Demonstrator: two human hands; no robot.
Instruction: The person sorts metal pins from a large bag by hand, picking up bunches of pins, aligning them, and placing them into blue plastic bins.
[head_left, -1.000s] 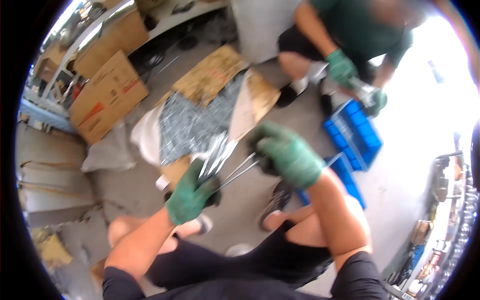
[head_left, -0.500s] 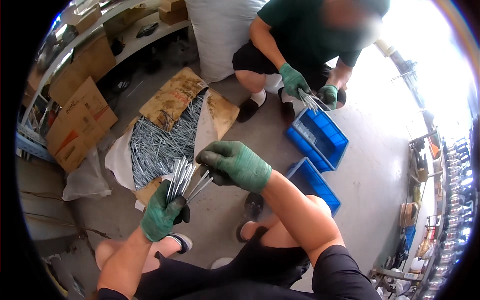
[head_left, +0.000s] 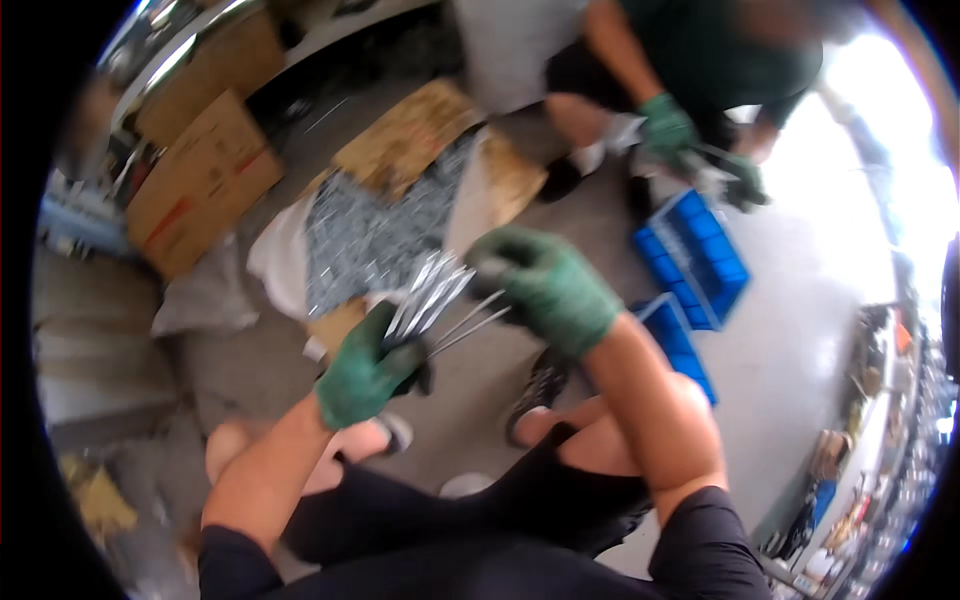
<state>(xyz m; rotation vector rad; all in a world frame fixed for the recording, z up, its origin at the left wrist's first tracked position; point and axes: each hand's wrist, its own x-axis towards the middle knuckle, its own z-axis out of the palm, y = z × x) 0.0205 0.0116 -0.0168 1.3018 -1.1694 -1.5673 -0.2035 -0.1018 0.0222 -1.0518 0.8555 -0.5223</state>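
My left hand (head_left: pixel 365 372), in a green glove with dark fingers, is closed round a bundle of thin silvery metal rods (head_left: pixel 432 290) that fan upward. Two rods (head_left: pixel 470 325) slant apart from the bundle toward my right hand (head_left: pixel 555 295). That hand wears a matching glove, its thumb and fingers pinched at the far ends of these two; blur softens the exact contact. Beyond my hands lies an opened sack (head_left: pixel 280 255) with cardboard flaps, full of loose metal rods (head_left: pixel 375 235).
Opposite, a crouching person in green gloves (head_left: pixel 672 130) handles pale rods over a blue crate (head_left: pixel 735 275). Another blue crate (head_left: pixel 685 350) is near my right knee. Cardboard boxes (head_left: pixel 205 185) stand at the left, a white sack (head_left: pixel 510 50) at the back, and cluttered shelving (head_left: pixel 840 490) at the right.
The view has shifted, so the sack and crates appear higher and further right. Both my hands keep hold of the rods; the bundle leans more to the right. The co-worker's hands have moved slightly apart.
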